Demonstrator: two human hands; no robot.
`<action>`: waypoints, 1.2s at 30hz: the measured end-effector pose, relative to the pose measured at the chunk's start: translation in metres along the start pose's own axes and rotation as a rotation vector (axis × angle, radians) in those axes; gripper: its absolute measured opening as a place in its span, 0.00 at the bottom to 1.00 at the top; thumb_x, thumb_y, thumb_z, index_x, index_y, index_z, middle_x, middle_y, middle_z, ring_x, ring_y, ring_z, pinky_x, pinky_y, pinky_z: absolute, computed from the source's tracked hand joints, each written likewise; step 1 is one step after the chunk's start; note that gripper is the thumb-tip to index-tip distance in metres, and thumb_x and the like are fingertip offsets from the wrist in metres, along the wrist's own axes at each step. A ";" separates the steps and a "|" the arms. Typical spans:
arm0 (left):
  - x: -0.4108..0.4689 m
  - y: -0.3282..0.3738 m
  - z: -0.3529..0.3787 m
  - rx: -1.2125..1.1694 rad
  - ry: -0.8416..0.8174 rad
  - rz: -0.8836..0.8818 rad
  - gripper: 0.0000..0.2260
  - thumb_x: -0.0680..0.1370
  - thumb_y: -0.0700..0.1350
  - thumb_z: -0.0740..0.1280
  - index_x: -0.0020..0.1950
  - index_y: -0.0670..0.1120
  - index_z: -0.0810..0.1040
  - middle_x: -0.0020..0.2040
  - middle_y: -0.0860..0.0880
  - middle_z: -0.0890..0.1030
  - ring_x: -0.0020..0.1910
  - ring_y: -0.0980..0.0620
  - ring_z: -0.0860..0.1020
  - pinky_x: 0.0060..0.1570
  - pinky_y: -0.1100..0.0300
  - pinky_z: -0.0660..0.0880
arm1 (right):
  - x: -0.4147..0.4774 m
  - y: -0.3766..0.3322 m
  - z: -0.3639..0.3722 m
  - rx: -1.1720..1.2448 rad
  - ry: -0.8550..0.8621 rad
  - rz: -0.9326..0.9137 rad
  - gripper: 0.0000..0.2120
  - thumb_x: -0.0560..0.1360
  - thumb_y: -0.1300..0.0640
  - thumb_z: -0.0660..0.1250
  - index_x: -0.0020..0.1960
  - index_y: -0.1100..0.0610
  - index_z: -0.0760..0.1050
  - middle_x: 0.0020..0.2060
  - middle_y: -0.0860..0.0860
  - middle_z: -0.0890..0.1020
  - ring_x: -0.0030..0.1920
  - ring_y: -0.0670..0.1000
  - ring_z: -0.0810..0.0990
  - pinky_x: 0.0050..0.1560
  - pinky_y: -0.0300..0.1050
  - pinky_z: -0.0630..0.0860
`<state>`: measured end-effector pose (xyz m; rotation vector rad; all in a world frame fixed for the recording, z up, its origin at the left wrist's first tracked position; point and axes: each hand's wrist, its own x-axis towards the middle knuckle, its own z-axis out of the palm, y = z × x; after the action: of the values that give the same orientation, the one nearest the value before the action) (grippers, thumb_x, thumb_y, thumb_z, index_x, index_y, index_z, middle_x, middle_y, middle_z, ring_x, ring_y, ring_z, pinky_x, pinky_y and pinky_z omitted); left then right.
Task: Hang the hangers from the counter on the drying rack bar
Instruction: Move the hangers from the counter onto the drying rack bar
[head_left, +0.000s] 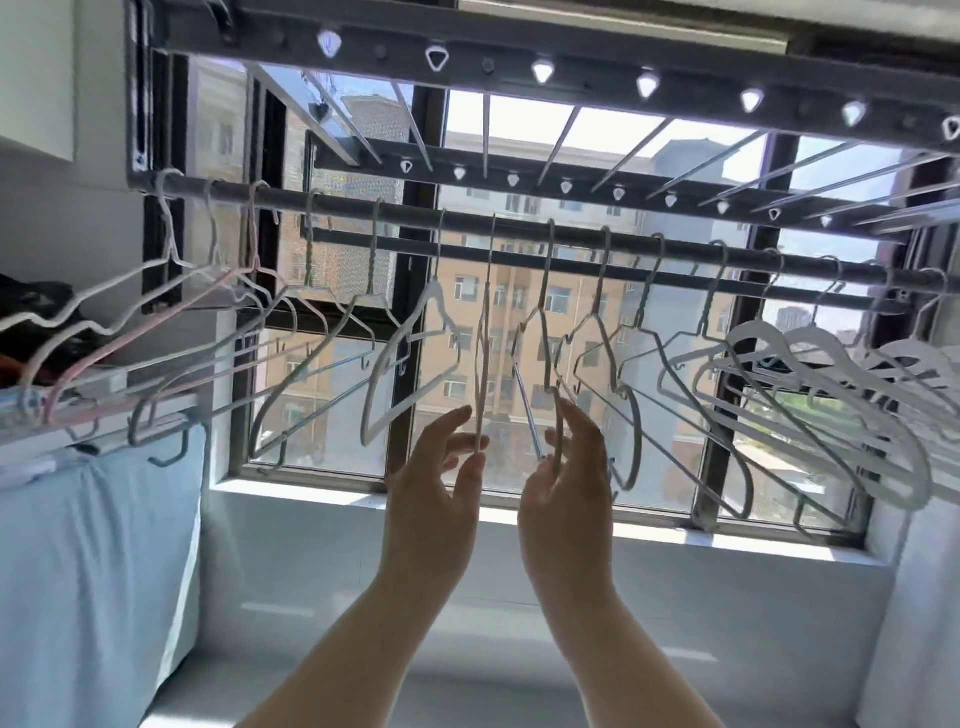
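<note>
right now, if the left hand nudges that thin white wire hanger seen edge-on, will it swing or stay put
The thin white wire hanger would probably swing freely: only its hook rests over the dark round rack bar. It looks light, likely slightly springy. The left hand has fingertips at its lower edge.

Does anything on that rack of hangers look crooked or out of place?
Slightly. The hanger at the left hand hangs edge-on to the camera, while its neighbours along the bar fan out at slants. At the far right, white hangers bunch together and overlap. Nothing looks broken or fallen.
</note>
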<state>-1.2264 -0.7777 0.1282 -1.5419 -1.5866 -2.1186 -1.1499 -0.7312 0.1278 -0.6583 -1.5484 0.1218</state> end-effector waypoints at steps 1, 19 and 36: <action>-0.001 0.001 0.000 0.002 0.003 0.005 0.19 0.75 0.36 0.64 0.51 0.62 0.67 0.42 0.66 0.76 0.42 0.74 0.75 0.55 0.59 0.72 | 0.000 0.001 -0.001 0.002 0.001 0.000 0.24 0.72 0.77 0.57 0.65 0.64 0.68 0.61 0.57 0.74 0.61 0.55 0.76 0.61 0.44 0.72; 0.000 0.002 -0.007 0.082 0.056 0.018 0.13 0.76 0.35 0.62 0.60 0.44 0.73 0.45 0.58 0.78 0.47 0.58 0.77 0.46 0.80 0.70 | -0.006 0.000 -0.006 -0.027 0.102 -0.164 0.23 0.67 0.68 0.61 0.61 0.60 0.67 0.60 0.62 0.75 0.61 0.49 0.66 0.61 0.35 0.57; -0.037 0.007 -0.034 0.155 0.189 0.032 0.12 0.68 0.58 0.55 0.51 0.64 0.67 0.50 0.69 0.74 0.49 0.80 0.71 0.47 0.86 0.63 | -0.016 -0.002 -0.027 0.236 -0.011 -0.209 0.19 0.70 0.55 0.56 0.60 0.50 0.64 0.61 0.47 0.67 0.64 0.34 0.62 0.66 0.27 0.58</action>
<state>-1.2267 -0.8235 0.1073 -1.2701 -1.6065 -2.0041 -1.1261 -0.7486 0.1173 -0.3083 -1.5747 0.1481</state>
